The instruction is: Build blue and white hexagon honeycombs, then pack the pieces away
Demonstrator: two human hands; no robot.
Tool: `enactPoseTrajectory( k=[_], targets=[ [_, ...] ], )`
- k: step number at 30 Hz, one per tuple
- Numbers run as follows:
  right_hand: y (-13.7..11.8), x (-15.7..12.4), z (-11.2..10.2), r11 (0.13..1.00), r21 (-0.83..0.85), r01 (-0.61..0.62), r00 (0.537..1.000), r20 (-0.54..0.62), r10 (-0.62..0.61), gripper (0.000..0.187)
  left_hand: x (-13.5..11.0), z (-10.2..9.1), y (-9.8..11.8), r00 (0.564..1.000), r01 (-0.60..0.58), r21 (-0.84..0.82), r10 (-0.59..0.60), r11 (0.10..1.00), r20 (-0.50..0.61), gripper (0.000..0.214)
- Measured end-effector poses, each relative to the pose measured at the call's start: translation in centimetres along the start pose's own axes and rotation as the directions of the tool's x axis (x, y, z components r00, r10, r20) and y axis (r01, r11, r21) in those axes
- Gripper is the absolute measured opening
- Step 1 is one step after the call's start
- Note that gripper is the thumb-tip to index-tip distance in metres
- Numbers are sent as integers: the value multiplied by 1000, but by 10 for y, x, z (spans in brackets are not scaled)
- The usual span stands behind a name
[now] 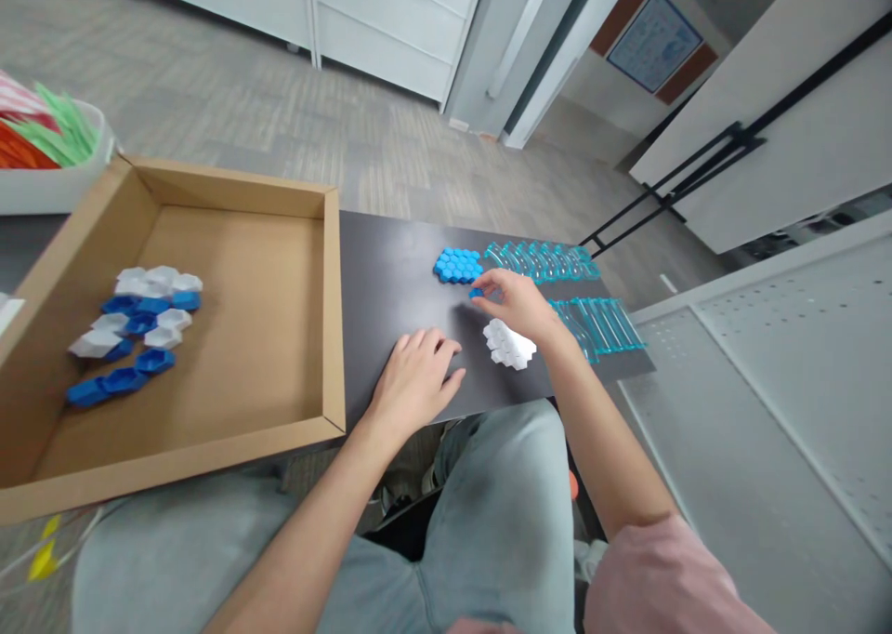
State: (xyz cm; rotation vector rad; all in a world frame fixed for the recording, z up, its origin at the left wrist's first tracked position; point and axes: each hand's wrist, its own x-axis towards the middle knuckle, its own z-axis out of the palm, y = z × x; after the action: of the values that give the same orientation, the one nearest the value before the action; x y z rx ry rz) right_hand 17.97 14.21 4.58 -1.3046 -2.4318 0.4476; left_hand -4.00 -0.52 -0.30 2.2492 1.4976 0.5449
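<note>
My right hand (517,301) pinches a small blue hexagon piece (476,292) just below a cluster of blue hexagon pieces (458,265) on the dark table (397,271). A cluster of white hexagon pieces (509,344) lies under its wrist. My left hand (416,378) rests palm down on the table near the front edge, fingers loosely curled, holding nothing. Two rows of clear teal tubes lie to the right, the far row (540,259) and the near row (597,325).
A large open cardboard box (327,336) stands on the left, with blue and white hexagon pieces (136,327) inside. A white bin (48,183) with green and red items sits at far left. My knees are below the table edge.
</note>
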Motion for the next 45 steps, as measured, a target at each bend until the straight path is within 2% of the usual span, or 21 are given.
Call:
enactPoseTrajectory(
  k=[3,7,11,16,24,45],
  targets=[
    [-7,9,20,999,-4,34,998,54,-33,15,-1,0,0,1000,-4,4,4,1000,-12,27],
    [-11,16,32,999,-21,36,999,33,-35,17,-1,0,-1,1000,-10,-3,10,1000,-23,25],
    [-11,11,31,999,-33,-2,1000,-13,2,17,-1,-1,-1,1000,-10,-9,10,1000,-17,25],
    [-12,7,32,997,-54,-47,999,11,48,16,-2,0,-1,999,-16,4,16,1000,-29,24],
    [-14,20,37,989,-117,-93,996,-22,91,9,-1,-1,0,999,-15,10,16,1000,-28,23],
    [-5,29,41,984,-155,-86,995,-66,76,12,-1,-1,0,1000,-12,0,12,1000,-26,25]
  ],
)
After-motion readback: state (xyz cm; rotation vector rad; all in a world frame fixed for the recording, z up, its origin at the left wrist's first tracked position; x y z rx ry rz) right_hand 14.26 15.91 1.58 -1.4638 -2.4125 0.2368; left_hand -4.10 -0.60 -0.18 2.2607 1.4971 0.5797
